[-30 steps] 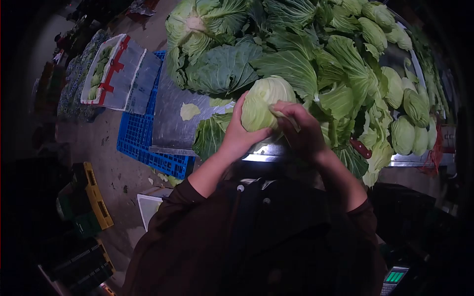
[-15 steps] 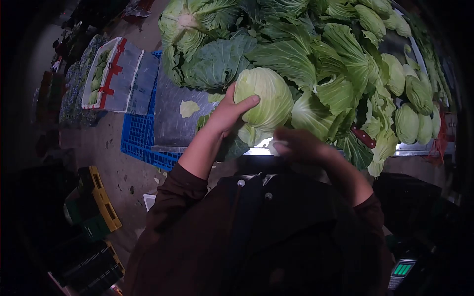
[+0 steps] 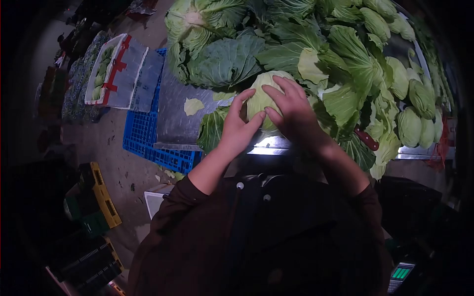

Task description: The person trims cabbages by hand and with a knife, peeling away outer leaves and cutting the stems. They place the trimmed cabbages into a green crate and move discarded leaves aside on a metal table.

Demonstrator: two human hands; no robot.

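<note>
A pale green cabbage point(image 3: 258, 102) sits at the front edge of the metal table, with a hand on each side of it. My left hand point(image 3: 239, 129) cups its left side, thumb pointing toward the middle. Over its upper right side curve the fingers of my right hand point(image 3: 296, 109). Some of the cabbage is hidden under that hand. Large loose outer leaves point(image 3: 348, 101) lie to the right, and a small pale leaf point(image 3: 311, 66) rests on the pile just beyond the right hand.
A red-handled knife point(image 3: 366, 138) lies among leaves at the right. Several trimmed cabbages point(image 3: 409, 126) are grouped farther right. At the back left sits a big leafy cabbage point(image 3: 226, 61). A blue crate point(image 3: 139, 133) and a white foam box point(image 3: 126, 74) are on the left.
My right hand has moved up from below the cabbage onto its upper right side. My left hand has shifted lower. A small pale leaf now lies on the pile.
</note>
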